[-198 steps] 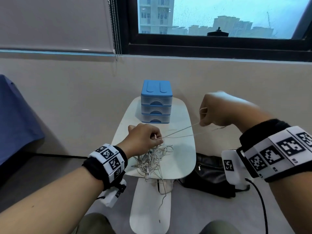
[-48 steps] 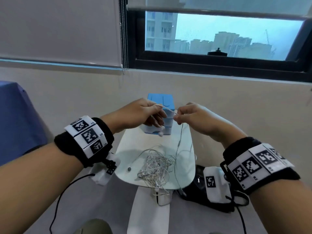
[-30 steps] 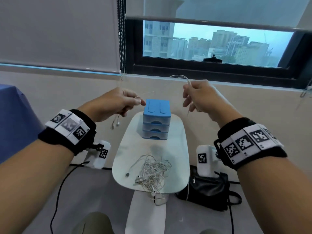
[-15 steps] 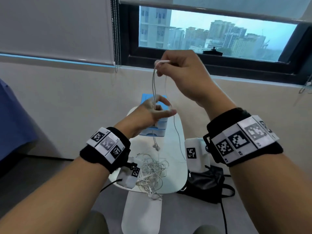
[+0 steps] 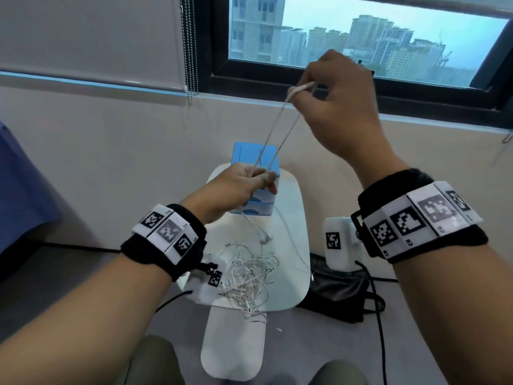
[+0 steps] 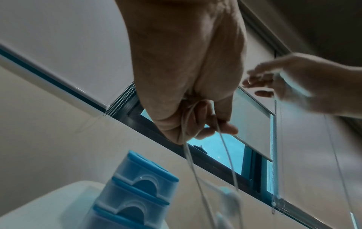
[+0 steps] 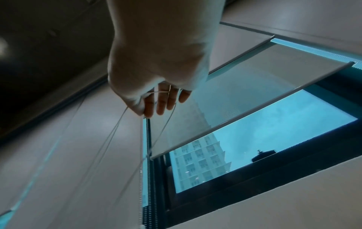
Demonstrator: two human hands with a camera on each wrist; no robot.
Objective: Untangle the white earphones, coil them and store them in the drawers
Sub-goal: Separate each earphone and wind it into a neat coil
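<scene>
My right hand (image 5: 330, 107) is raised in front of the window and pinches a fold of white earphone cable (image 5: 274, 134). Two taut strands run down from it to my left hand (image 5: 244, 184), which grips them in front of the blue drawer unit (image 5: 249, 155). Below the left hand an earbud (image 5: 265, 238) dangles over the small white table (image 5: 291, 207). A tangled heap of white earphones (image 5: 247, 276) lies on the table's near end. The left wrist view shows the left hand (image 6: 197, 120) curled round the cable (image 6: 227, 155). In the right wrist view the cable (image 7: 109, 139) runs from my right hand (image 7: 156, 100).
The drawer unit (image 6: 137, 193) has three shut drawers and stands at the table's far end against the wall. A black bag (image 5: 336, 295) lies on the floor right of the table. A blue cloth (image 5: 16, 190) is at the far left. Blind chains (image 5: 190, 51) hang by the window.
The right hand has stayed high with the fold while the left hand slid lower along the strands, pulling them taut. The view has tilted down slightly.
</scene>
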